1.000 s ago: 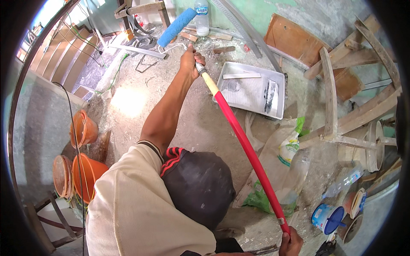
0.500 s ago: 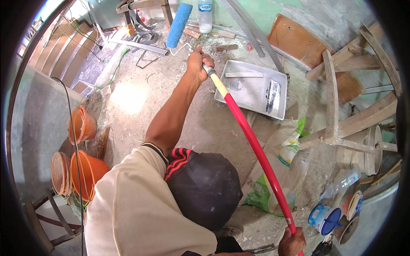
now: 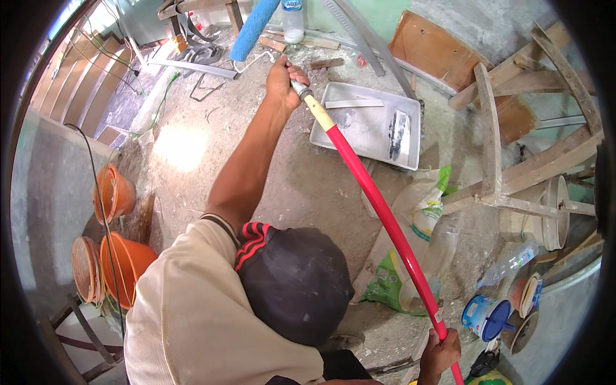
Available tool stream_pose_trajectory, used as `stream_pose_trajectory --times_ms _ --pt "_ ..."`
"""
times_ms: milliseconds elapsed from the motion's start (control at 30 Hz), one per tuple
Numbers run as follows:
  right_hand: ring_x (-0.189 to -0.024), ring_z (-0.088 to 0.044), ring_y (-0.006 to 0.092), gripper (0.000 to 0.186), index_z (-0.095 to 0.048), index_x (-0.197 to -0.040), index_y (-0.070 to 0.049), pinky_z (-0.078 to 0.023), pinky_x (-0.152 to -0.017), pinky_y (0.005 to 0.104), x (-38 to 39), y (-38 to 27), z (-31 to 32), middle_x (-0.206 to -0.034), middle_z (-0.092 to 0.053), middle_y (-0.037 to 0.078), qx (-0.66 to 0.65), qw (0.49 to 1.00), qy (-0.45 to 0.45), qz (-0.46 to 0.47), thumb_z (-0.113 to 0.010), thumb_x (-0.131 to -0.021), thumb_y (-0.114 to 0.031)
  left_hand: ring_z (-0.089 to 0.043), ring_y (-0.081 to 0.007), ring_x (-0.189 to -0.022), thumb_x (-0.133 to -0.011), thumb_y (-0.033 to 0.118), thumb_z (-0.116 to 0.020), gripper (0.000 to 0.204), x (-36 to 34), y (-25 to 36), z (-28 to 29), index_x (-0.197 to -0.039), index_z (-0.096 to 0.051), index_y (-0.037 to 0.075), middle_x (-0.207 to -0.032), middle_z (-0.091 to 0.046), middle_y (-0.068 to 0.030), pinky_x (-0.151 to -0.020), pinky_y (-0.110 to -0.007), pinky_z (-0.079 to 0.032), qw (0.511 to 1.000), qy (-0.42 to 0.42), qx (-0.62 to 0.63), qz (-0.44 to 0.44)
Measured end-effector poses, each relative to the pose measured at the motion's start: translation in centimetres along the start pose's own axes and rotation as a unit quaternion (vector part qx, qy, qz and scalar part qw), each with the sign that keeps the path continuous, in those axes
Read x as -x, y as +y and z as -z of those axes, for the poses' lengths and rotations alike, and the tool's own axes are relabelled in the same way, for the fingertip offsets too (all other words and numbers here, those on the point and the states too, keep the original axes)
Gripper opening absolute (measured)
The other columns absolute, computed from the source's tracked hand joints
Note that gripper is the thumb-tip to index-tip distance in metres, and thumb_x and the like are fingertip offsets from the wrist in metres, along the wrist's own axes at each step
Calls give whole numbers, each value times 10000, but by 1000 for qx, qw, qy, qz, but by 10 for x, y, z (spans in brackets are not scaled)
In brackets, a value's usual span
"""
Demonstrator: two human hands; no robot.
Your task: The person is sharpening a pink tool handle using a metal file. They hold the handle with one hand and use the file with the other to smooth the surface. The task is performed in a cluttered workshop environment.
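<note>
My left hand (image 3: 282,82), at the end of my outstretched arm, is closed around the handle of a paint roller. Its fluffy blue sleeve (image 3: 251,32) sits on a bent wire frame and runs out of the top edge. A red extension pole (image 3: 378,199) with a pale yellow end joins the handle and slants down to the right. Near the lower edge, my right hand (image 3: 441,351) wraps round the pole's lower part. Right of my left hand, a white paint tray (image 3: 359,135) lies on the floor, holding a pale flat strip and showing a dark smeared patch.
Orange buckets (image 3: 128,263) stand at the left by a hanging black cable. A plastic bottle (image 3: 293,25) is at the back. Wooden framing (image 3: 491,135) leans at the right, above a blue-and-white tub (image 3: 484,317). A green-and-white sack (image 3: 388,276) lies beside the pole.
The view has shifted slightly, so most floor items sit further left and higher. The roller sleeve has moved up and left, partly out of view. Both hands keep their hold.
</note>
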State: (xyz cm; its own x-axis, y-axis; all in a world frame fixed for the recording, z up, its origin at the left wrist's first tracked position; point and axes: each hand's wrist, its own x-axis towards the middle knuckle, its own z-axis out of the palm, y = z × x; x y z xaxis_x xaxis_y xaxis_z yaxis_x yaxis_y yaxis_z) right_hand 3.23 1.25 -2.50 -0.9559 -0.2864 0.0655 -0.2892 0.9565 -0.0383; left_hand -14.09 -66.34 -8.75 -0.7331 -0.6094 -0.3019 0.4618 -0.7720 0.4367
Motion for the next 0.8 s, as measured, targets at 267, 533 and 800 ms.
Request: stream_pose_trajectory --times_ms 267,533,800 --pt "-573 -619 352 382 -693 -829 -115 -463 -530 473 25 -23 -20 -656 -639 154 -232 915 -324 -58 -574 -995 -438 -338 -55 -460 -1050 283 -493 328 -7 5 14 -755 -420 163 -583 -342 62 -403 -217 -334 986 -145 60 64" --pt "-759 -654 385 337 -609 -1003 -58 -510 -660 497 -20 12 -5 -838 -661 159 -90 995 -23 25 -742 -911 -354 -629 -182 -636 -992 263 -568 345 -123 7 60 -1202 -615 -7 -775 -640 -53 -663 -321 -570 950 -4 -304 -69" --pt "-500 -611 343 491 -577 -722 -91 -479 -474 478 11 13 -37 -541 -586 131 77 994 -44 -61 -837 -782 -503 -559 -222 -602 -979 327 -624 230 -51 -23 67 -956 -570 104 -650 -578 -30 -611 -379 -512 964 -39 -246 -97"
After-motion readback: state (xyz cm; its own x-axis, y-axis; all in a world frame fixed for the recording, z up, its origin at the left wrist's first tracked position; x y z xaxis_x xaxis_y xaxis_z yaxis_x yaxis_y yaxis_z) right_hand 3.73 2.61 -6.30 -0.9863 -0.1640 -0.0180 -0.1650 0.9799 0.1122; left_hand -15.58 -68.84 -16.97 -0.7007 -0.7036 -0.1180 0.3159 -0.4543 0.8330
